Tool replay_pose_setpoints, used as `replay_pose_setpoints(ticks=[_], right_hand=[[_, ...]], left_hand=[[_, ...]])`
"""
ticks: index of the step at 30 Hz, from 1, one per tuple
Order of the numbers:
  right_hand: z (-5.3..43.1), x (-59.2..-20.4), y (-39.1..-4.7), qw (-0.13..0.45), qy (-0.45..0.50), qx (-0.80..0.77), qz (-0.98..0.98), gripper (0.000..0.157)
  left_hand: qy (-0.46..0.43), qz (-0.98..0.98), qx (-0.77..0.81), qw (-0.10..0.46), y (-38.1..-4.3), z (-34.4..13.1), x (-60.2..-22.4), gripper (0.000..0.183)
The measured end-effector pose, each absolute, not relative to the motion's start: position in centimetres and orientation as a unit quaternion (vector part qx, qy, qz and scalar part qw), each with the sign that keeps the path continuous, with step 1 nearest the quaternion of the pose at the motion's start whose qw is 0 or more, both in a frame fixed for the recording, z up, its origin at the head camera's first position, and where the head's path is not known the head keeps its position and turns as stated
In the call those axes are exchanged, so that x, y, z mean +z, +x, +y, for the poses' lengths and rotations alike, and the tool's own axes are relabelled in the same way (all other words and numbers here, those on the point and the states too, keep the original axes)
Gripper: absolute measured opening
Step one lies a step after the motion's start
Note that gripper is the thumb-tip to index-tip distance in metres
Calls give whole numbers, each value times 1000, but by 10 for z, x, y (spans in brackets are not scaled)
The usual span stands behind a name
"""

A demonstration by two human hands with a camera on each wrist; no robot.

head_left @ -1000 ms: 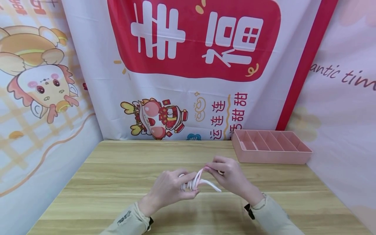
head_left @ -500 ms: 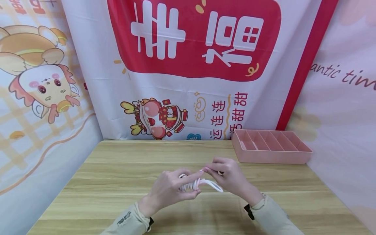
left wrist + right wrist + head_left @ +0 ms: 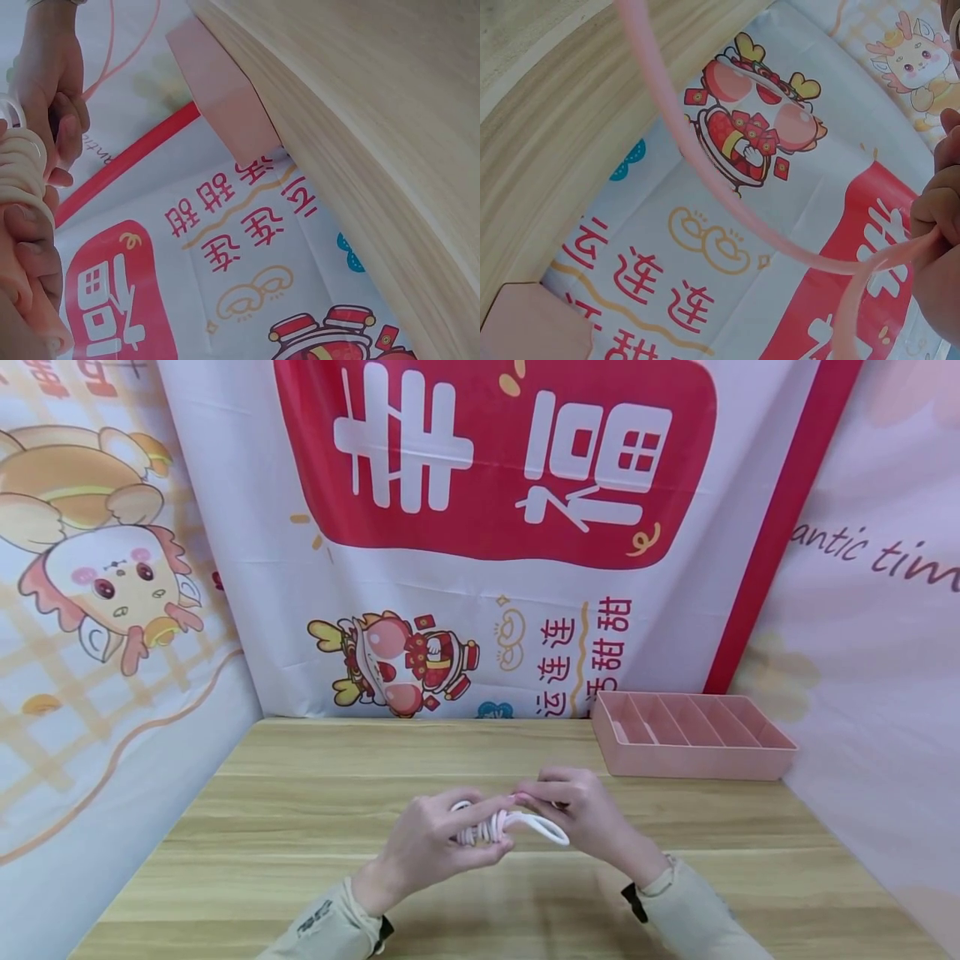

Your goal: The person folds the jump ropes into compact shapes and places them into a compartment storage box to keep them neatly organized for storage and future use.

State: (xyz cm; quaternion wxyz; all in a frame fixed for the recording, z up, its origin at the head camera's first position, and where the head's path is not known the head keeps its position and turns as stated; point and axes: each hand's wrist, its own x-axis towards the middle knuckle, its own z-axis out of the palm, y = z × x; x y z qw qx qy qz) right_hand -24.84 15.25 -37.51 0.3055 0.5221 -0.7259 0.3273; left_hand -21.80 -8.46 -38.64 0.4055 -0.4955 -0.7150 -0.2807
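My left hand [image 3: 431, 839] grips a wound jump rope [image 3: 483, 831], its pale cord coiled around the middle. In the left wrist view, two pink handle ends [image 3: 56, 337] poke out below the curled fingers, under the coils [image 3: 22, 169]. A white loop of cord [image 3: 547, 828] sticks out to the right, under my right hand [image 3: 588, 814]. That hand pinches cord, its fingertips close against the left index finger. In the right wrist view, pink cord [image 3: 780, 244] runs from the right hand [image 3: 939, 232] and parts into two strands. The exact pinch is hidden.
A pink box with dividers [image 3: 693, 764] stands at the table's back right. Wood-grain table [image 3: 337, 760] lies beneath both hands. A printed cloth [image 3: 255, 610] hangs behind, with more printed cloth on both sides.
The right hand's fingers have come down towards the left index finger, and the strands stretched up between the hands are no longer seen. The loose cord end now appears as a rounded loop.
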Motion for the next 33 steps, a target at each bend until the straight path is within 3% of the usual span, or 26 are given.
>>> replay_pose_setpoints(ticks=[19,33], right_hand=[[147,-374,-248,328,536,332,-703,15],[147,-376,-242,318,515,317,-730,28]], left_hand=[[-501,-696,-303,416,-219,-85,-385,43],[-490,-703,-327,399,-217,-85,-384,44]])
